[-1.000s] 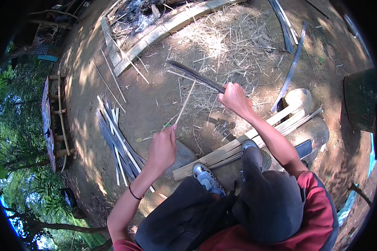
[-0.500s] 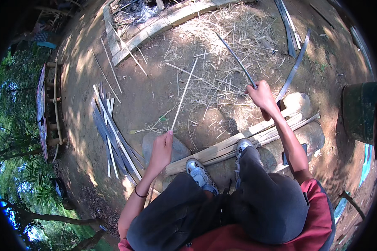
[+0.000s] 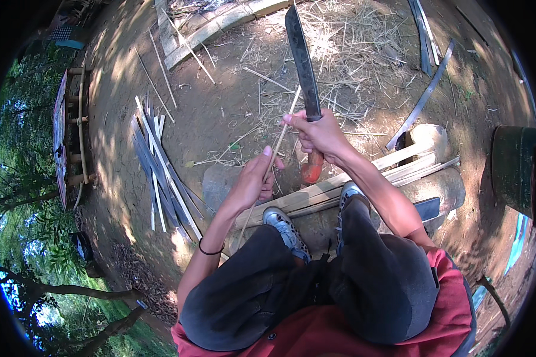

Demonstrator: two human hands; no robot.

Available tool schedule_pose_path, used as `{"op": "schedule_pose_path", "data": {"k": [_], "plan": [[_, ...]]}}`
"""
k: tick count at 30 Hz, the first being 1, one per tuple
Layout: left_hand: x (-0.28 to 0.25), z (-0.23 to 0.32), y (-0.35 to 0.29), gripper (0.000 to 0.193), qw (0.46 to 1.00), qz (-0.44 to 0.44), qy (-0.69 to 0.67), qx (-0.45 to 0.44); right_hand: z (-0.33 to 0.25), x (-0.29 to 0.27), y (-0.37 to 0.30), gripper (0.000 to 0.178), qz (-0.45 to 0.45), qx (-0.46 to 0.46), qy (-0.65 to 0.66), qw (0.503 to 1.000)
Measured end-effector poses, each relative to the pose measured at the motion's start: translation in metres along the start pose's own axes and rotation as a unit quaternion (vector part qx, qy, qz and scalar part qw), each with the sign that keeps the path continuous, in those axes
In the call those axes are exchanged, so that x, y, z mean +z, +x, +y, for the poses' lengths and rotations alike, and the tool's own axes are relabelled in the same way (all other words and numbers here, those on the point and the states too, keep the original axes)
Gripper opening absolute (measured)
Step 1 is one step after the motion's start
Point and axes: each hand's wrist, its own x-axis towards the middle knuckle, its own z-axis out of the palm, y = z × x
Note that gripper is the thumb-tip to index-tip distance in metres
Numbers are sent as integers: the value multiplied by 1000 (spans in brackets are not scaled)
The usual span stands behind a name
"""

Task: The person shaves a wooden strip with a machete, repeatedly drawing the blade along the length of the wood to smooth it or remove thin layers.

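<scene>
Machete (image 3: 304, 65) tip beyond top edge

The long blade (image 3: 302, 65) is dark metal, dull and matt, its handle (image 3: 311, 166) a smooth reddish-orange with a slight sheen. The thin strip (image 3: 278, 143) in the left hand (image 3: 253, 184) looks like pale split bamboo — dry and fibrous. The slats (image 3: 158, 172) lying on the ground (image 3: 220, 113) are grey, weathered wood, some pale on the cut face. The ground is bare packed earth, rough and dusty, strewn with dry straw (image 3: 351, 47). The trousers (image 3: 315, 291) are dark matt cloth — the shirt (image 3: 315, 333) red cloth.
</scene>
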Motion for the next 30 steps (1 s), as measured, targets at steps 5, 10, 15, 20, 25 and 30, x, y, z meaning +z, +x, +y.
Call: {"op": "schedule_pose_path", "data": {"k": [5,10,15,20,25,30], "plan": [[-24,5,5,66,977,-147,-151,-23,-34,-15,5,18,30,-64,3,997],[-32,-15,5,61,980,-150,-131,-26,-66,-36,18,20,58,-141,-45,987],[-34,-26,2,51,983,-127,-132,2,-89,-57,28,26,100,-186,-60,976],[-23,-15,-8,35,985,-101,-129,56,-89,-66,39,32,89,-199,-25,976],[-30,-21,-9,31,984,-45,-167,51,-59,-49,16,32,112,-133,-5,985],[-35,-21,-6,34,984,-17,-161,68,-4,-17,-20,23,72,-74,-35,994]]}}
